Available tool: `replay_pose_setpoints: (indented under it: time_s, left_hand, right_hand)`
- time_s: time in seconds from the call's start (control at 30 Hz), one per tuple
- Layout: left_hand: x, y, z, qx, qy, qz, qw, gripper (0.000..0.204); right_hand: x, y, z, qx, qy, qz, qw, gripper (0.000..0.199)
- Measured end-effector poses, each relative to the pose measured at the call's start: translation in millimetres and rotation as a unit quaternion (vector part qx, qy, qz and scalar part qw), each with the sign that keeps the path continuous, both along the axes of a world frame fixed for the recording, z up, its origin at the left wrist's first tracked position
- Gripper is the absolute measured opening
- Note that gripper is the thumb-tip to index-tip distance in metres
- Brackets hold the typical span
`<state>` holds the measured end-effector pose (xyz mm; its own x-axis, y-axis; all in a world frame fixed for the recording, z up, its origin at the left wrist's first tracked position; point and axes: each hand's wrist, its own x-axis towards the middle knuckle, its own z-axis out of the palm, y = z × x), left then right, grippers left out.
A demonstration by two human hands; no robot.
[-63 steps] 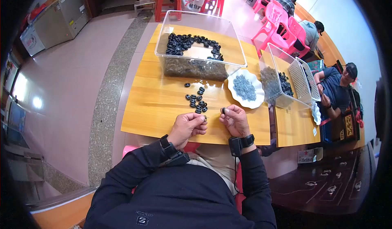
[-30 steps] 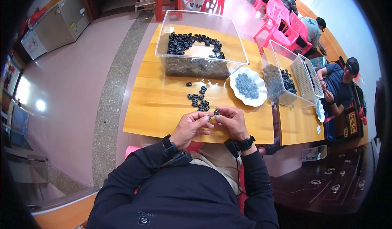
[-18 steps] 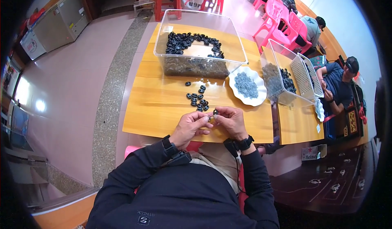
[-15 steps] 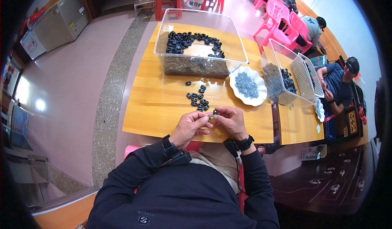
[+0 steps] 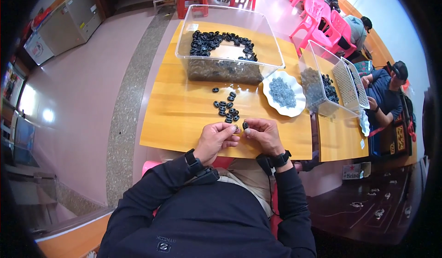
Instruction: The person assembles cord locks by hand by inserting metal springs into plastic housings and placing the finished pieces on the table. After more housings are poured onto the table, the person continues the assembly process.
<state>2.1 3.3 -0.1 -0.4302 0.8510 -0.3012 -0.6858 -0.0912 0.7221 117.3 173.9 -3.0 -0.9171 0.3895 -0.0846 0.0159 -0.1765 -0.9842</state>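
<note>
Between the thumb and fingers of my right hand (image 5: 264,137) is a small black oval piece (image 5: 245,126), held upright. Just left of it, my left hand (image 5: 215,140) is closed in a pinch on something tiny at the fingertips, too small to name. Both hands are over the near edge of the wooden table, their fingertips close together but apart. Beyond them lies a loose group of black oval two-holed pieces (image 5: 230,105). A white scalloped plate (image 5: 298,107) holds a heap of small bluish-grey translucent bits (image 5: 282,92).
A large clear plastic bin (image 5: 184,60) with many black pieces stands at the table's far side. To the right are another clear bin (image 5: 334,110) and a white perforated basket (image 5: 345,85) on a second table. A co-worker (image 5: 384,94) sits beyond, near pink chairs (image 5: 317,21).
My hands have drawn slightly apart, so a gap shows between the fingertips. The black piece stays in my right hand. The whole view has shifted a little.
</note>
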Motion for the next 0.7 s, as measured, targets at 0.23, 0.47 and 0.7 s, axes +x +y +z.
replay_pose_setpoints:
  time_s: [0.23, 0.47, 0.7]
  left_hand:
    - [-0.9, -0.3, -0.9, 0.0, -0.01, 0.004, 1.0, 0.015]
    - [-0.5, 0.2, -1.5, 0.003, -0.009, 0.006, 1.0, 0.015]
    - [0.6, -0.4, -3.8, -0.007, -0.009, 0.01, 1.0, 0.016]
  right_hand:
    - [-2.1, -5.8, 7.1, -0.003, 0.004, 0.009, 1.0, 0.03]
    - [-0.8, -2.8, 2.5, 0.005, 0.013, 0.012, 1.0, 0.03]
    - [-1.4, -5.2, 3.9, -0.008, 0.014, 0.039, 0.999, 0.03]
